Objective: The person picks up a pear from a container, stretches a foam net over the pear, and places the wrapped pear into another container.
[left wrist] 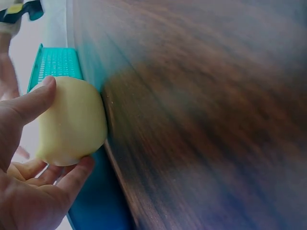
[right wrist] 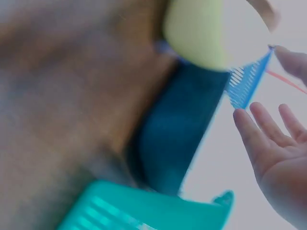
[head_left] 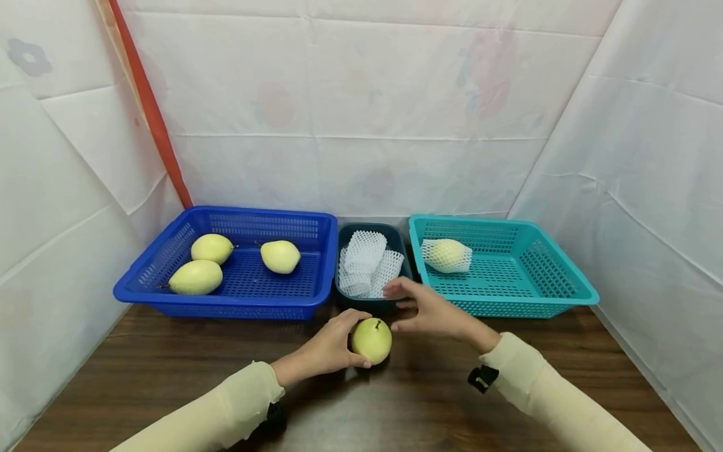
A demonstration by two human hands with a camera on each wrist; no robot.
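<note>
A yellow-green pear (head_left: 371,341) with a short dark stem is gripped by my left hand (head_left: 337,344), thumb on the near side and fingers at the far side. In the left wrist view the pear (left wrist: 74,122) shows up close, low over the wooden table. My right hand (head_left: 432,312) hovers just right of the pear, its fingers apart and holding nothing. Behind it, white foam net sleeves (head_left: 366,251) lie in a small dark teal basket (head_left: 342,301). The right wrist view shows that right hand (right wrist: 283,153) with its fingers spread.
A blue basket (head_left: 254,301) at the left holds several bare pears (head_left: 280,257). In the turquoise basket (head_left: 508,307) at the right lies one pear in a foam net sleeve (head_left: 447,255). White sheets hang behind and at both sides of the wooden table (head_left: 418,402).
</note>
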